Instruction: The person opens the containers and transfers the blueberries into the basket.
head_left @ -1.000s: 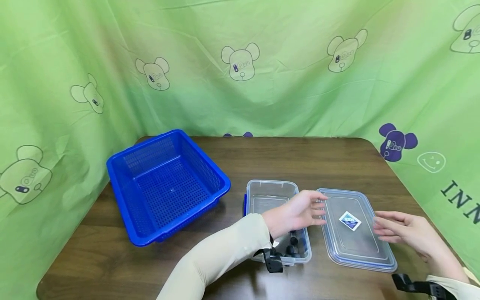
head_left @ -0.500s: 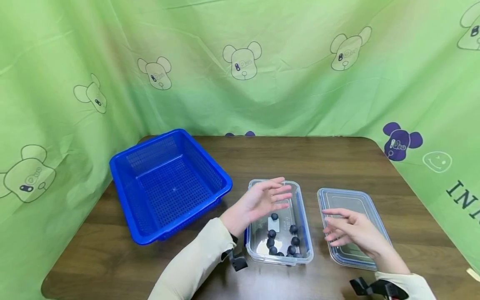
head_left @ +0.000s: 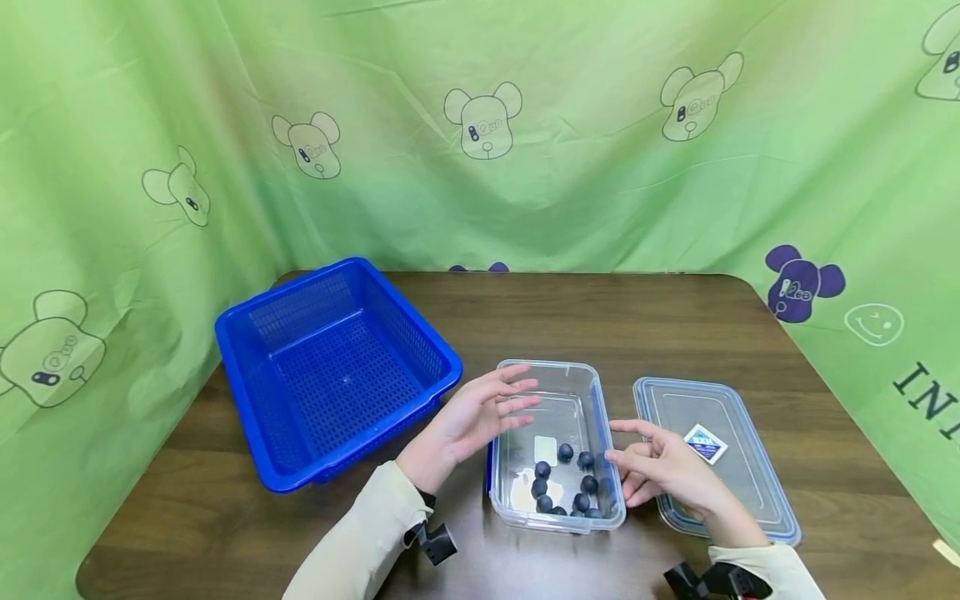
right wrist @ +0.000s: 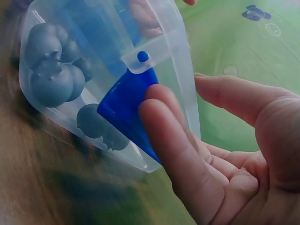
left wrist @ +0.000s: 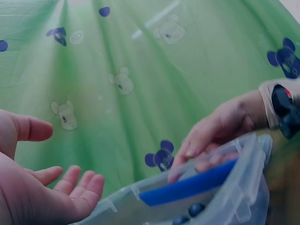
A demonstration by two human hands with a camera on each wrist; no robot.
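Note:
A clear plastic box [head_left: 555, 402] with blue side latches stands uncovered on the table. Inside, toward its near end, lie several dark round blueberry-like balls [head_left: 566, 452] and a small white rectangle [head_left: 546, 450]. My left hand [head_left: 480, 418] is spread over the box's left rim, fingers loosely extended, holding nothing. At the right wall is my right hand [head_left: 663, 467], its thumb and fingers close to the rim. The right wrist view has its fingertips [right wrist: 157, 105] at the blue latch [right wrist: 129, 108]; whether they press it is unclear.
Right of the box lies its clear lid [head_left: 738, 450] with a diamond-shaped sticker, partly behind my right hand. A blue perforated basket [head_left: 330, 450] sits at the left on the brown wooden table [head_left: 570, 312]. Green printed cloth [head_left: 570, 200] hangs around the back and sides.
My left hand has moved left from over the box's right side to its left rim. My right hand has left the lid's right edge, crossed leftward and come to the box's right wall.

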